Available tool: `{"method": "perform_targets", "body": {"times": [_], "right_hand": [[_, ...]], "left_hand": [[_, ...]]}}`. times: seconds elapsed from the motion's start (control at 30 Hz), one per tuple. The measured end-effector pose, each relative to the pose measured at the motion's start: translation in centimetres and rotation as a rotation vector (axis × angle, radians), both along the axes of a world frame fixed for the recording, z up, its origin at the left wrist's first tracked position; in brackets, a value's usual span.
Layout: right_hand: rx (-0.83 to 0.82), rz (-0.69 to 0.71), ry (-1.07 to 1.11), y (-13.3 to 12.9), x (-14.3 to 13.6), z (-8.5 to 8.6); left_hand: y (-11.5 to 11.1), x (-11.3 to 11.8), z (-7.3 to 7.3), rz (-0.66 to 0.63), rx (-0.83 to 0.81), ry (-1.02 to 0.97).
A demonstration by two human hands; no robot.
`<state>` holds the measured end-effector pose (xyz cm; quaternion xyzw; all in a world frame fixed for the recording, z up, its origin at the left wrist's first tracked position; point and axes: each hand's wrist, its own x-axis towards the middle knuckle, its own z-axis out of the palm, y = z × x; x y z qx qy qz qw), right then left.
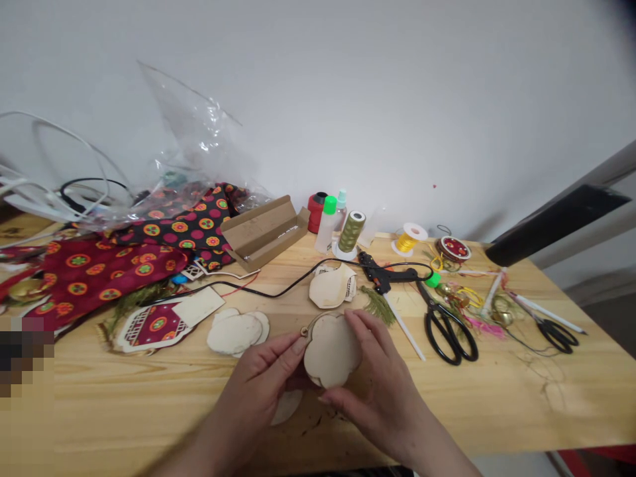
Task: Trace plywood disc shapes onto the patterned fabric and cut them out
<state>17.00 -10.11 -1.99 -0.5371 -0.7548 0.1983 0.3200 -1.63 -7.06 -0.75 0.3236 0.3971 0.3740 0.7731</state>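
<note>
Between my two hands is a pale wooden flower-shaped piece [332,351] with scalloped edges and a small ring at its upper left; it looks like stacked layers. My left hand [271,371] pinches it by the left edge near the ring. Thumb and fingers of my right hand [382,377] close on its right edge. Below my hands a pale round piece [287,405] lies partly hidden on the table. More pale scalloped pieces [236,332] are stacked to the left, and others [332,286] lie just beyond my hands.
Behind stand a cardboard box [268,235], a green thread spool [352,232] and bottles. A glue gun [385,273] with a black cord and black scissors [450,331] lie right. Patterned fabric [114,265] and plastic wrap [199,146] fill the left. A black cylinder [556,222] juts in at right.
</note>
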Motion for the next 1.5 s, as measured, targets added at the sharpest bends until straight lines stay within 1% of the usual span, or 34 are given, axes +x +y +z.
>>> {"method": "perform_targets", "body": {"times": [0.13, 0.27, 0.4, 0.57, 0.67, 0.83, 0.93, 1.0, 1.07, 1.2, 1.33, 1.43, 1.5], "right_hand": [[-0.045, 0.008, 0.012, 0.0, 0.0, -0.2], [-0.064, 0.021, 0.007, 0.0, 0.2, -0.3], [-0.062, 0.021, 0.006, 0.0, 0.1, -0.2], [-0.039, -0.002, 0.014, 0.0, -0.1, -0.2], [-0.029, -0.015, 0.021, -0.2, -0.2, -0.5], [-0.042, -0.042, 0.030, -0.5, -0.3, -1.1], [-0.038, -0.048, 0.040, -0.6, -0.4, -1.5], [-0.022, -0.063, 0.093, -0.5, -0.5, -1.5], [0.015, -0.092, 0.198, -0.3, -0.4, -1.4], [0.071, -0.146, 0.369, 0.4, -0.3, -0.5], [-0.034, -0.193, 0.469, 0.9, -0.3, 0.2], [-0.160, -0.258, 0.582, 0.9, -0.3, 0.3], [-0.250, -0.271, 0.680, 0.9, -0.2, 0.4]], "left_hand": [[0.1, 0.0, -0.2, -0.025, 0.028, -0.005], [0.1, 0.1, 0.0, -0.031, 0.033, 0.006], [0.2, 0.1, 0.1, -0.036, 0.031, 0.006], [0.1, -0.1, -0.1, -0.045, 0.052, 0.021], [0.0, -0.1, 0.1, -0.039, 0.091, 0.080], [0.0, 0.3, 0.8, 0.003, 0.213, 0.237], [0.1, 0.4, 1.0, 0.014, 0.261, 0.334], [0.1, 0.2, 0.9, 0.008, 0.278, 0.368], [0.1, 0.0, 0.7, -0.014, 0.292, 0.372], [0.0, -0.4, 0.3, -0.050, 0.324, 0.376], [0.0, -0.3, 0.4, -0.070, 0.334, 0.399], [-0.1, -0.1, 0.3, -0.070, 0.303, 0.337], [-0.2, 0.0, 0.1, -0.057, 0.258, 0.276]]}}
